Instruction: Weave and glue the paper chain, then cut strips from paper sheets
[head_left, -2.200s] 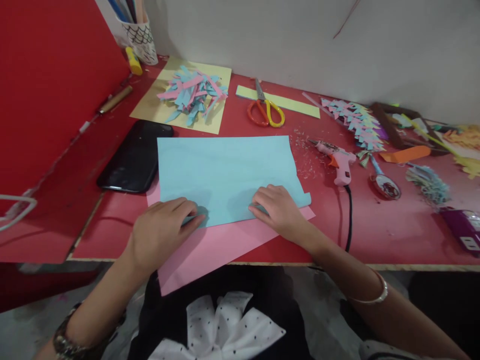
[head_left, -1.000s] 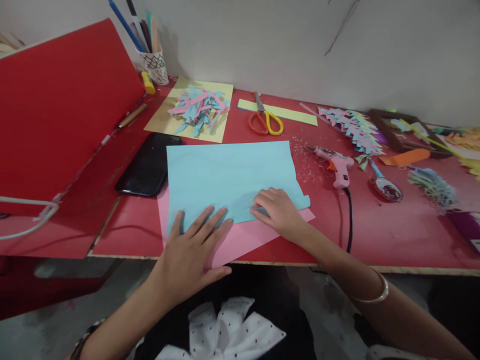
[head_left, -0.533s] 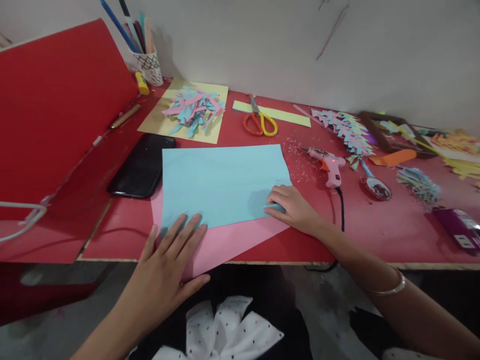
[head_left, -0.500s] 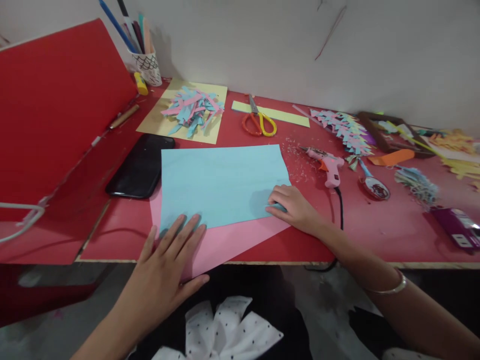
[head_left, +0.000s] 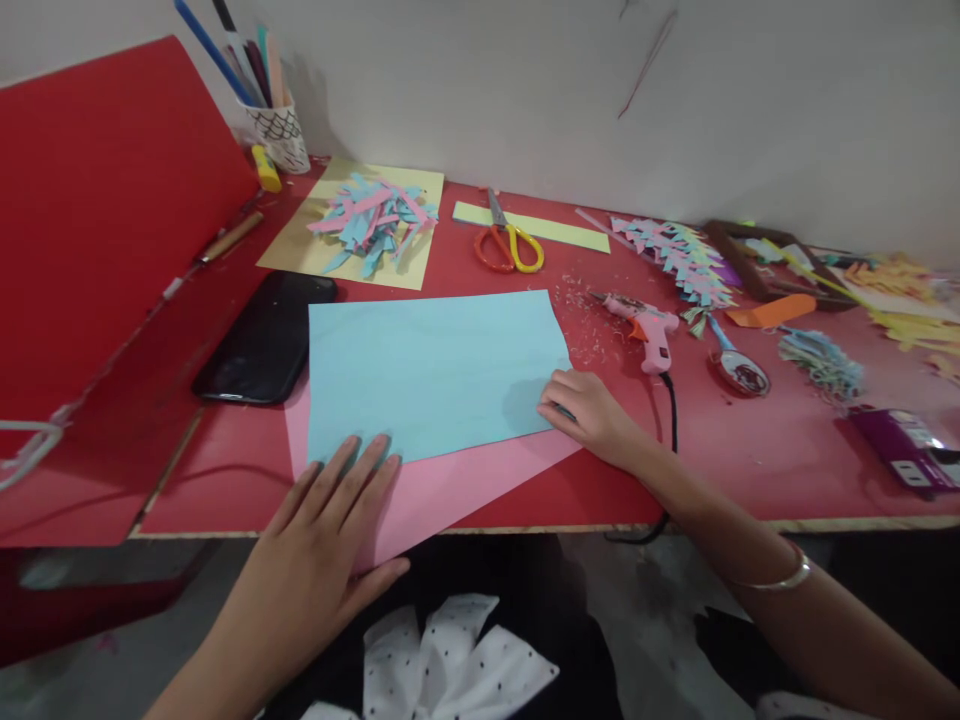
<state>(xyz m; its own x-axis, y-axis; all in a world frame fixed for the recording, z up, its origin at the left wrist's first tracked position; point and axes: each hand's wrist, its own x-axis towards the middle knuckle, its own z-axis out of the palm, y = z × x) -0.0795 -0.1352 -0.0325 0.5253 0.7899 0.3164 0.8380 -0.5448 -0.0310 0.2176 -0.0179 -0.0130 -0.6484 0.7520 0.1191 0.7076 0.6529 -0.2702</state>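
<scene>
one pink paper sheet (head_left: 442,490) lies partly hidden beneath a rectangular light-blue paper sheet (head_left: 435,370). your left hand (head_left: 313,545) spreads its fingers flat; your right hand (head_left: 589,412) curls, any grasp impossible to tell.

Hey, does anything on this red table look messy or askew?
Yes: pale shavings litter the red table beside the pink glue gun. Also, the pink sheet lies crooked beneath the blue sheet, poking past the table's front edge.

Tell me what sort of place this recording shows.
Probably a craft workspace, though whether it is in a home or a workshop can't be told. A pink glue gun and scissors lie on the red table, with a pile of cut paper strips nearby.
</scene>
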